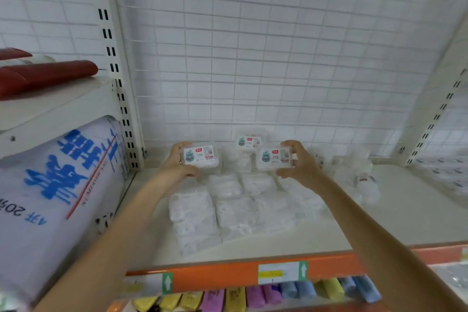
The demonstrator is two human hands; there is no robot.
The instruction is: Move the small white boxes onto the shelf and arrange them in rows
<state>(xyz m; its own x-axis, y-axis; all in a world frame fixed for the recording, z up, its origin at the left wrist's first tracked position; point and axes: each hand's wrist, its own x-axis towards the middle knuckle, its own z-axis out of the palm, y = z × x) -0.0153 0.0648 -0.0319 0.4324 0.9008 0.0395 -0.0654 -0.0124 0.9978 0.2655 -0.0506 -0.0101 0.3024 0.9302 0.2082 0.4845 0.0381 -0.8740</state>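
Observation:
My left hand (177, 162) grips a small white box (201, 156) with a blue and red label, held above the back of the cream shelf (379, 220). My right hand (300, 163) grips a second labelled box (274, 158) at the same height. Behind and between them another labelled box (248, 141) sits on a stack near the wire back wall. Below my hands several white boxes (235, 208) lie flat on the shelf in rows, their labels not visible.
A large white sack with blue writing (58, 185) fills the bay to the left, under a shelf with red tubes (48, 76). A small white bottle (366, 181) lies at the right. The shelf's orange front edge (228, 276) carries price tags; coloured rolls (253, 296) sit below.

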